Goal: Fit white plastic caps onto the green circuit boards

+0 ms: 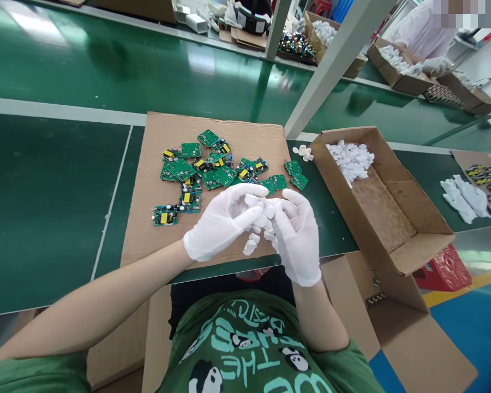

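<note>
My left hand (223,221), in a white glove, is closed with its thumb and fingers around a clump of small white pieces (263,212). Opposite it, my gloved right hand (299,240) pinches the same clump from the other side. What exactly the pieces are I cannot make out. A few more loose white pieces (251,244) lie just below the hands on the cardboard sheet (141,218). Beyond the hands, several green circuit boards (223,176) with yellow-wrapped parts are spread in a loose pile on the sheet.
An open cardboard box (396,218) at right holds white pieces (352,159) at its far end. Small translucent discs (303,153) lie beside it. A slanted grey post (331,65) rises behind. White gloves (464,196) lie farther right. Across the green conveyor (147,65), a person handles boxed white pieces.
</note>
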The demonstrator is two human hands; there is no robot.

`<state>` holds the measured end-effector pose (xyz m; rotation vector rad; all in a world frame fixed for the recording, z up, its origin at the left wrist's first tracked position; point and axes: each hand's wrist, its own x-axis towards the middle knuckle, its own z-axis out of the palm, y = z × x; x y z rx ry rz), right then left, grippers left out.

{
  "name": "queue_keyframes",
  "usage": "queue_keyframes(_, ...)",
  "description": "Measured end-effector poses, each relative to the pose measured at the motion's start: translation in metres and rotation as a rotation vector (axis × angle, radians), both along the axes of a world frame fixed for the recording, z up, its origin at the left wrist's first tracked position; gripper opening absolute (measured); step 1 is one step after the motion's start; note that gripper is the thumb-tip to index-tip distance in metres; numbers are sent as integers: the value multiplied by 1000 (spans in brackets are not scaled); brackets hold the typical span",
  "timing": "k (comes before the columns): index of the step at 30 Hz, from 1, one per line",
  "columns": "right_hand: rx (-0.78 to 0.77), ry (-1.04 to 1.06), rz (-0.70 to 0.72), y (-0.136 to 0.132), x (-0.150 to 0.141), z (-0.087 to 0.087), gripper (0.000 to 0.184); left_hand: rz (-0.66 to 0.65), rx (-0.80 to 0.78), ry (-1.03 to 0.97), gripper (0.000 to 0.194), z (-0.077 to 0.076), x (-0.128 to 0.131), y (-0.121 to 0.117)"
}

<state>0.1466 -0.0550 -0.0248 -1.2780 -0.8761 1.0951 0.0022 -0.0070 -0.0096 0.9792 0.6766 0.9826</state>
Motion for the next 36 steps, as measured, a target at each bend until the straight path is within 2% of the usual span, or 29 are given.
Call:
queue_keyframes(3, -26, 210, 36, 5, 10, 6, 20, -12, -8, -52, 27, -1, -3, 0)
queue_keyframes(5, 4, 271, 80, 5, 17, 10, 25, -17, -40, -55, 27, -1, -5, 1)
queue_keyframes(10, 53, 109, 127, -4, 21, 13, 43, -10, -196, -132, 29, -1, -8, 8)
queue_keyframes(12, 94, 32, 133, -10, 19, 12, 43, 27, -222, -184, 28, 0, -7, 11)
queue_keyframes(15, 175, -143, 157, -17, 14, 11, 27, 117, -192, -217, 23, -1, -6, 15)
queue_keyframes(18, 298, -460, 236, -22, 4, 10, 19, 176, -180, -266, 18, -5, -6, 20)
queue_keyframes(21, 466, -797, 414, -23, -11, -1, 19, 174, -179, -328, 18, -8, -7, 24)
queue_keyframes(23, 611, -986, 460, -20, -20, -13, 14, 149, -183, -347, 20, -10, -8, 25)
queue_keyframes(25, 712, -1173, 429, -17, -26, -23, 5, 115, -185, -364, 23, -10, -9, 23)
queue_keyframes(27, 719, -1308, 403, -16, -27, -27, 8, 87, -185, -374, 24, -9, -8, 21)
queue_keyframes(28, 702, -1311, 395, -16, -25, -25, 10, 79, -187, -368, 24, -8, -8, 20)
queue_keyframes(30, 669, -1204, 329, -17, -17, -16, 10, 66, -199, -338, 24, -6, -8, 18)
queue_keyframes(32, 630, -1047, 141, -17, -6, -3, 15, 29, -193, -284, 25, -4, -8, 15)
queue_keyframes(34, 551, -958, -32, -14, 5, 9, 27, -39, -153, -195, 27, -2, -8, 12)
queue_keyframes(36, 474, -934, -38, -8, 14, 17, 40, -154, -109, -64, 33, 0, -9, 9)
